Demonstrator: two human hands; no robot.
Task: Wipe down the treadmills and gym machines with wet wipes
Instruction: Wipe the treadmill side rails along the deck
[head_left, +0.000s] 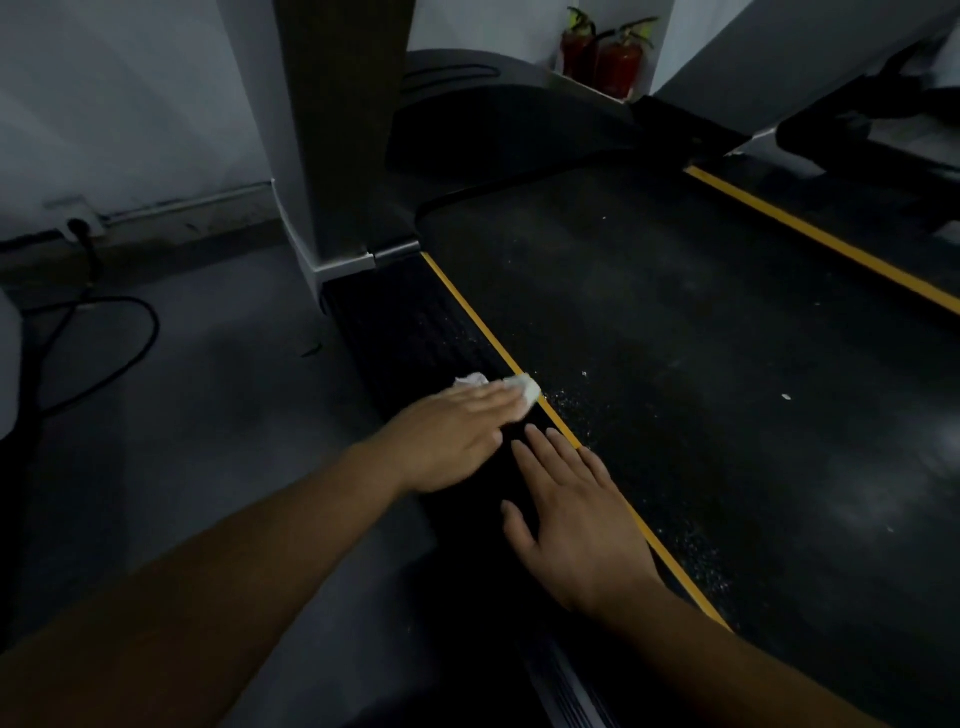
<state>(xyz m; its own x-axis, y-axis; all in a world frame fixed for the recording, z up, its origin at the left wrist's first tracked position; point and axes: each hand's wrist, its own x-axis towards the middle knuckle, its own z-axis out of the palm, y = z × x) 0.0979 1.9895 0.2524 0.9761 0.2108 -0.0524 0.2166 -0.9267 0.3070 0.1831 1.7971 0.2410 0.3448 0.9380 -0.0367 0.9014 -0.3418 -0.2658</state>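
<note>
Now my left hand (452, 441) presses a white wet wipe (524, 393) flat, fingers straight, onto the black treadmill side rail (415, 332) at its yellow stripe (478, 322). My right hand (576, 525) rests flat just beside it, fingers spread.

Two red fire extinguishers (618, 67) by wall (130, 104); black cable (154, 332) on floor (208, 441).

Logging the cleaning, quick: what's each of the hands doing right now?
Left hand: open, flat fingers pressing the white wipe onto the treadmill side rail.
Right hand: open, flat over the rail, holding nothing.
</note>
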